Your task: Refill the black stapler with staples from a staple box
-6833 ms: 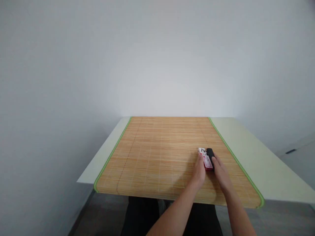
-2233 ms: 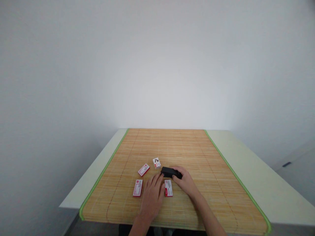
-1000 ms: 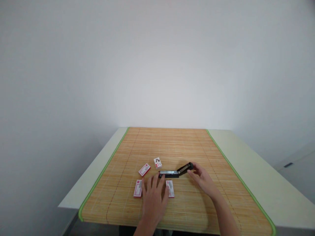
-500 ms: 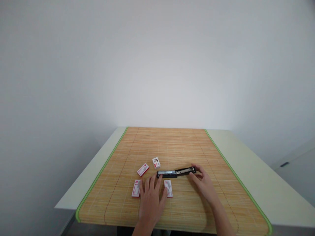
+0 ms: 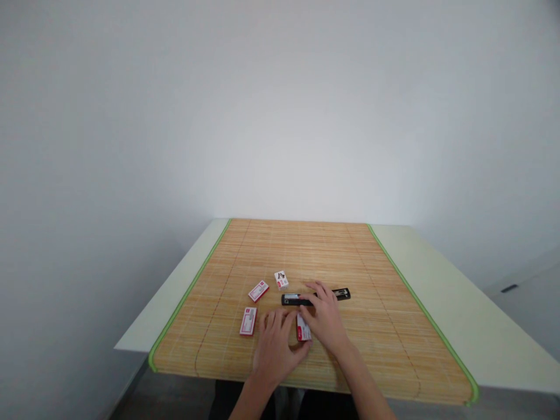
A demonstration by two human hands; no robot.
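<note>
Near the front of the mat, my left hand (image 5: 275, 344) curves around a small red-and-white staple box (image 5: 303, 329), its thumb at the box's near end. My right hand (image 5: 327, 319) reaches over the middle of a black stapler (image 5: 342, 294), fingers spread; its thumb lies by the far end of that same box. The stapler lies folded open, nearly flat, with its metal parts facing up. Part of it is hidden under my right hand. Whether the right fingertips press on the stapler is unclear.
Two flat red-and-white boxes lie left of my hands, the nearer box (image 5: 248, 321) and the farther box (image 5: 258, 291). A smaller white box (image 5: 281, 280) is behind the stapler. Everything rests on a bamboo mat (image 5: 297, 245) with green edging, over a white table (image 5: 433, 274) against a wall.
My right hand has left the stapler's right end and moved left over its middle. My left hand has come off the stapler's left end, down to the staple box, which now shows a red end.
</note>
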